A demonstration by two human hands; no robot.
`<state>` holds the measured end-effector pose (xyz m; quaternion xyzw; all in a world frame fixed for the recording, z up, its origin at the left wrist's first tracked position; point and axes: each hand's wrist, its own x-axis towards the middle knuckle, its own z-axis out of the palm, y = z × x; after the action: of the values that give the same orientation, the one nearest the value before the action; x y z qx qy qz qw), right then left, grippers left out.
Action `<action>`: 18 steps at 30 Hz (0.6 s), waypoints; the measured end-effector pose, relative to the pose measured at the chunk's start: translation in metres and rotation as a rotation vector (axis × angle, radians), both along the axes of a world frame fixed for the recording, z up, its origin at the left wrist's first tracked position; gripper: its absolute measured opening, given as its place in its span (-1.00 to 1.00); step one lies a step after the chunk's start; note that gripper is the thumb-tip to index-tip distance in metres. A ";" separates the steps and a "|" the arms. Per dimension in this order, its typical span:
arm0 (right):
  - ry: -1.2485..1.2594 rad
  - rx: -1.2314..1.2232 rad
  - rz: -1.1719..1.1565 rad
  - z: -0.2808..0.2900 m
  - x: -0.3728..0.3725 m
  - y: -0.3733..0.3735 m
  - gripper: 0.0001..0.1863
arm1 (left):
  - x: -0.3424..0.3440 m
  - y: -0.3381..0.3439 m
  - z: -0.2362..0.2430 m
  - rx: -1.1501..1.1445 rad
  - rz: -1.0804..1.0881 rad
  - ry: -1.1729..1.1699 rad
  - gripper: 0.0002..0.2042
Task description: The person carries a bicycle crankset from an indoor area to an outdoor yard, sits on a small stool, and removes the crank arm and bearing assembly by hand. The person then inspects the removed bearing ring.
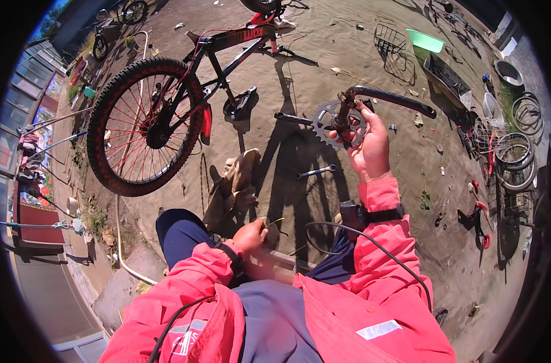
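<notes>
My right hand [372, 148] is raised ahead of me, its fingers wrapped round a bicycle crankset [326, 123]. The toothed chainring faces up beside my fingers. One black crank arm stretches to the right, the other to the left. Close to my lap, my left hand [249, 236] is closed. A thin yellowish strand [277, 220] shows just past its fingers, and whether they hold it I cannot tell. On the dirt below the crankset lies a wrench [316, 172]. A brown crumpled cloth [238, 181] rests ahead of my left hand.
A black and red bicycle [218, 42] stands upside down at the left, its knobby rear wheel [145, 127] raised. Farther right are a wire basket [389, 41], a green basin [425, 41] and a dark box [446, 75]. Several tyres [518, 163] and red-handled tools [482, 225] lie along the right.
</notes>
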<state>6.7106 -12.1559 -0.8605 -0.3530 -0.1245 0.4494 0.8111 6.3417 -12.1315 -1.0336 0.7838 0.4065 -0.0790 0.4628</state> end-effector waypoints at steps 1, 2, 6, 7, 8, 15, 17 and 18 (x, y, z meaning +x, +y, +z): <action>-0.011 0.003 0.007 0.000 0.000 0.000 -0.58 | 0.001 0.001 0.001 -0.021 0.022 -0.011 -0.77; 0.010 0.027 0.004 0.001 0.000 0.000 -0.60 | 0.002 0.001 0.003 -0.086 0.069 0.014 -0.77; 0.053 0.045 -0.014 0.001 -0.001 -0.001 -0.63 | 0.012 0.005 0.023 -0.816 0.567 -0.187 -0.82; 0.056 0.042 -0.015 0.001 -0.001 -0.001 -0.64 | 0.016 0.008 0.031 -0.820 0.571 -0.193 -0.84; 0.059 0.039 -0.016 0.001 -0.001 0.000 -0.64 | 0.020 0.013 0.039 -0.838 0.603 -0.188 -0.87; 0.021 0.025 -0.010 0.002 -0.001 0.000 -0.64 | 0.057 0.048 0.102 -0.888 0.650 -0.475 -0.90; 0.018 0.011 -0.011 0.003 -0.002 0.000 -0.64 | 0.067 0.055 0.120 -0.885 0.628 -0.528 -0.90; 0.011 0.001 -0.011 0.003 -0.002 0.000 -0.64 | 0.072 0.058 0.129 -0.894 0.622 -0.569 -0.90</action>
<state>6.7085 -12.1559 -0.8575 -0.3509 -0.1182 0.4469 0.8144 6.4139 -12.0737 -0.9051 0.3488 0.4040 0.1092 0.8386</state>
